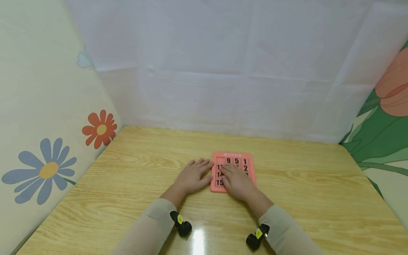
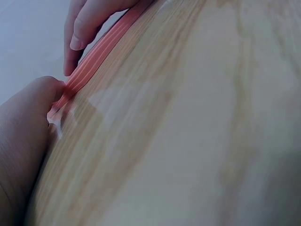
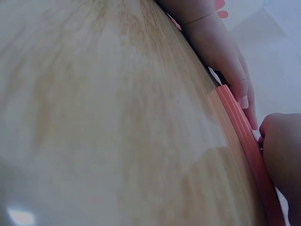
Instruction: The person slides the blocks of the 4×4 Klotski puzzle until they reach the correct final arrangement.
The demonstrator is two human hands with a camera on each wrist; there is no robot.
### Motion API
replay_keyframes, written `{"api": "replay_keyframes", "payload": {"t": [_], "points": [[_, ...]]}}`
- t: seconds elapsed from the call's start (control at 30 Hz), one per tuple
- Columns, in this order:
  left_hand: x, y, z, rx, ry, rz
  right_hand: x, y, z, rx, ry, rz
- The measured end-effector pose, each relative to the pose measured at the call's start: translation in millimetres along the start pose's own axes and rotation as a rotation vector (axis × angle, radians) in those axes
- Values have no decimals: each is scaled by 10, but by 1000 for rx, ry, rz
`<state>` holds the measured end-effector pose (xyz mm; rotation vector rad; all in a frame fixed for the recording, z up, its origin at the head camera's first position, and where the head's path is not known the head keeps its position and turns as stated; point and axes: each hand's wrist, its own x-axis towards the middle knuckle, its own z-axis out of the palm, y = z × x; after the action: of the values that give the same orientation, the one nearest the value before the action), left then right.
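A pink sliding number puzzle [image 1: 233, 154] lies flat on the table, its tiles printed with black numbers. The top-left cell of its grid shows no tile. My left hand [image 1: 194, 176] rests at the puzzle's left edge, fingers extended, with the thumb and fingertips touching the frame. Over the puzzle's middle and lower right lies my right hand [image 1: 239, 181], fingers stretched toward the left columns and covering several tiles. In the left wrist view the left thumb [image 2: 40, 96] meets the puzzle's side [image 2: 99, 54]. The right wrist view shows the puzzle's edge [image 3: 247, 136] beside both hands.
The wood-grain table [image 1: 143, 152] stretches out around the puzzle. A white cloth [image 1: 197, 71] hangs behind it. Flower-printed panels stand at the left [image 1: 47, 106] and right [image 1: 389, 141]. Each sleeve cuff carries a small black wrist camera [image 1: 183, 226].
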<state>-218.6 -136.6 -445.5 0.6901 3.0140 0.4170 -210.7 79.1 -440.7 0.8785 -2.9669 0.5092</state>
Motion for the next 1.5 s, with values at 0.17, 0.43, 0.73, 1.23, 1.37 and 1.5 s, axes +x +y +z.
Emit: {"api": "replay_keyframes", "payload": {"t": [0.17, 0.43, 0.73, 1.23, 1.37, 1.5], "points": [[1, 4, -5, -3, 3, -1, -13, 6, 4, 12, 9, -5], [-3, 9, -13, -6, 4, 2, -7, 62, 17, 60, 34, 40], [12, 11, 14, 5, -6, 5, 31, 147, 8, 29, 73, 123], [22, 4, 36, 13, 8, 9, 92, 124, 8, 34, 21, 131], [21, 10, 29, 13, 11, 12, 107, 106, 14, 31, 22, 125], [19, 21, 14, 9, 4, 10, 126, 89, 24, 25, 27, 111]]}}
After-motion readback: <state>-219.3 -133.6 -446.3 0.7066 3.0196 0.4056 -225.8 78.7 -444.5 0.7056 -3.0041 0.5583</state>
